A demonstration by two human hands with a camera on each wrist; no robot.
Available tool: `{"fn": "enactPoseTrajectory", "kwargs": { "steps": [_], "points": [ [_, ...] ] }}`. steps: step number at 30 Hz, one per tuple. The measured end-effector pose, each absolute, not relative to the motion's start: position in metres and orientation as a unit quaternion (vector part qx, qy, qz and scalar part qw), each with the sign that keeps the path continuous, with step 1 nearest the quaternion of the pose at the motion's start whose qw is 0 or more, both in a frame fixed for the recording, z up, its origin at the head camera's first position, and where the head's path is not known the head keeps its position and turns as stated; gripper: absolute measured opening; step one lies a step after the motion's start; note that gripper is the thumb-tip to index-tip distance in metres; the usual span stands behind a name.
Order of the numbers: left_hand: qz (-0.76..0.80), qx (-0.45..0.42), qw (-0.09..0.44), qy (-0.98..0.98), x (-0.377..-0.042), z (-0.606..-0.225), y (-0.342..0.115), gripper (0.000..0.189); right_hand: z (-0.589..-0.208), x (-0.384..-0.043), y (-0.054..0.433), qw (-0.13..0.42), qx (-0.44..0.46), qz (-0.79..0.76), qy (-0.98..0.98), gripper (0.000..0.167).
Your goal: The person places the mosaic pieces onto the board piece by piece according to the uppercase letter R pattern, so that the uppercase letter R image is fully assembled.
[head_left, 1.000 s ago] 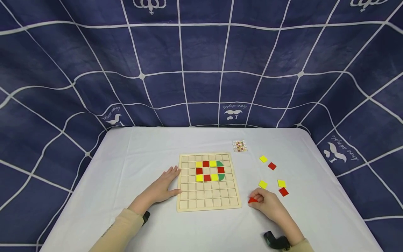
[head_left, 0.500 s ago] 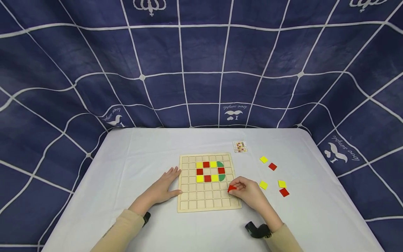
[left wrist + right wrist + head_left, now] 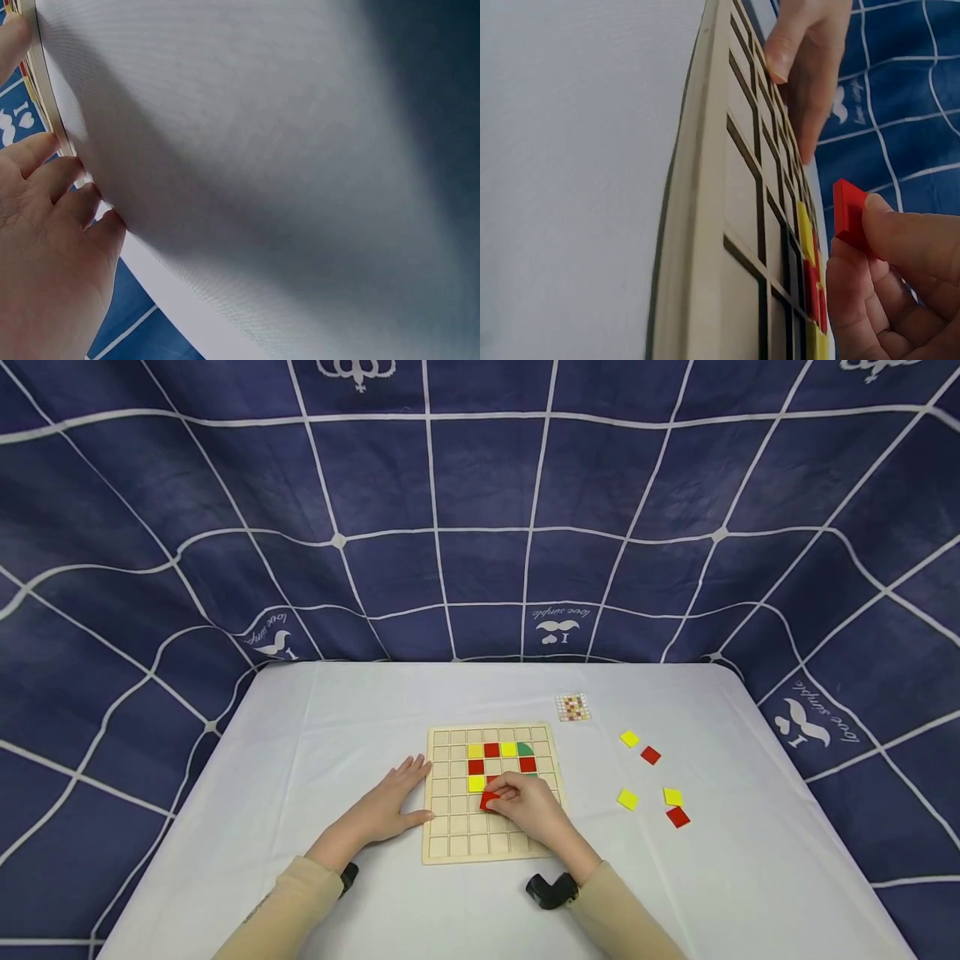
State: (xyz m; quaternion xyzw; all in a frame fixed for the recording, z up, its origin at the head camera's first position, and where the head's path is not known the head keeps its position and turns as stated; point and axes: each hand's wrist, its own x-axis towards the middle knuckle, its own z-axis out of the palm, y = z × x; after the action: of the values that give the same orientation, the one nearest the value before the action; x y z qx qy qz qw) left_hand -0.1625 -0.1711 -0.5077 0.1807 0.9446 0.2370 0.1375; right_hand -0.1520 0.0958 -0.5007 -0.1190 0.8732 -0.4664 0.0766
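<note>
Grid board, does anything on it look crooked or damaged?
Nothing stands out: the visible placed tiles sit squarely in their cells, and the grid board shows no obvious damage. The right hand hides part of it.

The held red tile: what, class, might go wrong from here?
The right hand pinches the red tile near one end, so it might slip or land crooked. The nearby placed yellow tile could get knocked. If the left hand beside the board lifts, the board may shift.
</note>
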Motion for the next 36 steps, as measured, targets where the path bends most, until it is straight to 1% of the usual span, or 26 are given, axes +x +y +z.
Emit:
{"fn": "enactPoseTrajectory", "kwargs": {
  "steps": [4, 12, 18, 29, 36],
  "points": [
    [0.237, 0.179, 0.135, 0.945, -0.162, -0.507, -0.171, 0.084, -0.502, -0.156, 0.086, 0.082, -0.124, -0.457, 0.877, 0.012],
    [0.235, 0.181, 0.139, 0.945, -0.162, -0.506, -0.171, 0.084, -0.505, -0.155, 0.077, 0.073, -0.137, -0.422, 0.893, 0.009],
    [0.239, 0.186, 0.139, 0.943, -0.163, -0.504, -0.171, 0.083, -0.504, -0.156, 0.073, 0.062, -0.152, -0.396, 0.904, 0.008],
    [0.230, 0.176, 0.136, 0.947, -0.162, -0.506, -0.170, 0.085, -0.500, -0.148, 0.067, 0.033, -0.167, -0.338, 0.926, 0.016],
    [0.232, 0.175, 0.133, 0.948, -0.163, -0.507, -0.169, 0.084, -0.497, -0.146, 0.066, 0.014, -0.163, -0.317, 0.934, 0.011]
  ]
}}
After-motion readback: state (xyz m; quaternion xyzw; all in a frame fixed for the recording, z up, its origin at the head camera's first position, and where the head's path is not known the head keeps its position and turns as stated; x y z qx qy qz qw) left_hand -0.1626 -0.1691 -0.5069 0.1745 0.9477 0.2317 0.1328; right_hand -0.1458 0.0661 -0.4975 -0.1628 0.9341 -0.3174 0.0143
